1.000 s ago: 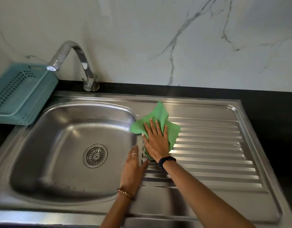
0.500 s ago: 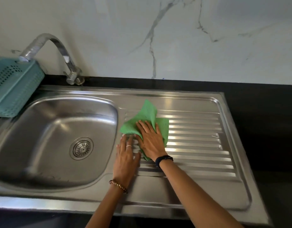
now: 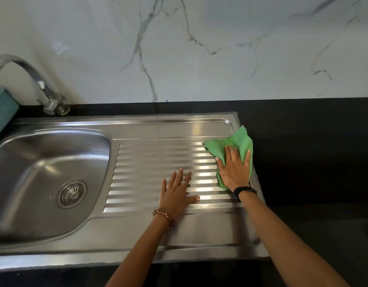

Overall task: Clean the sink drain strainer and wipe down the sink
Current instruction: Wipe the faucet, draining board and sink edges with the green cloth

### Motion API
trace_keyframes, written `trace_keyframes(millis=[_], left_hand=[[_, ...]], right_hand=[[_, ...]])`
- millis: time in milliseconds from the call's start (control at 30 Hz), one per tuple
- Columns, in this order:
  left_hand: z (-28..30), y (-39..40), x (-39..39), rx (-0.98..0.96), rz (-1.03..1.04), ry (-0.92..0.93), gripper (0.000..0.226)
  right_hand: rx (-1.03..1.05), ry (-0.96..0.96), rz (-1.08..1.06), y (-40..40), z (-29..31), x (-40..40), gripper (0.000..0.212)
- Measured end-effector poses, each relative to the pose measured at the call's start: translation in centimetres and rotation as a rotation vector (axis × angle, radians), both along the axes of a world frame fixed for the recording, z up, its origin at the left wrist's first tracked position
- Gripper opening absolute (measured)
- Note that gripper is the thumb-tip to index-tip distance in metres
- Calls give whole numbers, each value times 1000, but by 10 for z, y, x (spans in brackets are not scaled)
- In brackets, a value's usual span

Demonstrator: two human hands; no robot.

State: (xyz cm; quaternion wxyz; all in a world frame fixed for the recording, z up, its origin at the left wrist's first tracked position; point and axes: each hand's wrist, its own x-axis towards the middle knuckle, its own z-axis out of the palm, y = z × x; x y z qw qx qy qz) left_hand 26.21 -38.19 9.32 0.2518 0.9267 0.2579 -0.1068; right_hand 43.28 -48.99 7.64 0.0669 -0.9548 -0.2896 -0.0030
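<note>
The stainless steel sink [image 3: 137,235] has a basin on the left and a ribbed drainboard [image 3: 154,160] on the right. The round drain strainer [image 3: 72,194] sits in the basin floor. My right hand [image 3: 234,169] presses flat on a green cloth [image 3: 235,141] at the drainboard's far right edge. The cloth hangs slightly over onto the black counter. My left hand [image 3: 178,193] lies flat, fingers spread, on the ribs near the drainboard's middle, holding nothing.
A curved chrome tap [image 3: 42,88] stands at the back left. A teal plastic basket [image 3: 2,108] shows partly at the left edge. Black countertop [image 3: 313,162] surrounds the sink, with a white marble wall [image 3: 199,48] behind.
My right hand has slid the green cloth from the drainboard's left side, next to the basin, across to its far right edge. My left hand moved right onto the ribs.
</note>
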Motion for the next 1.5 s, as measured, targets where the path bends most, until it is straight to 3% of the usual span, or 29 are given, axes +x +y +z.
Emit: trace_keyframes(millis=[367,567,733,900,1067,1200,1433,1500], left_hand=[[-4,14,-36,89,106,-93,79],[6,59,-85,119,318,-95,84],[4,92,-122,67,493,-56,97],[-2,99,-131,-1,510,-147,97],[0,105,-134,-136,562,-277,115],[-2,107,-143,-119,560,-300,121],[0,103,-141,-90,610,-216,105],[4,92,-135,-60,636,-203,110]], right_hand=[[58,-13,-54,-23,-1,-37,65],[43,80,-147,20,-2,-49,64],[13,90,133,82,-4,-100,65],[15,100,397,157,0,-150,63],[-25,156,677,227,4,-182,59],[-145,54,963,244,0,-192,52],[-68,82,975,208,-1,-187,59],[-35,102,943,192,-1,-181,58]])
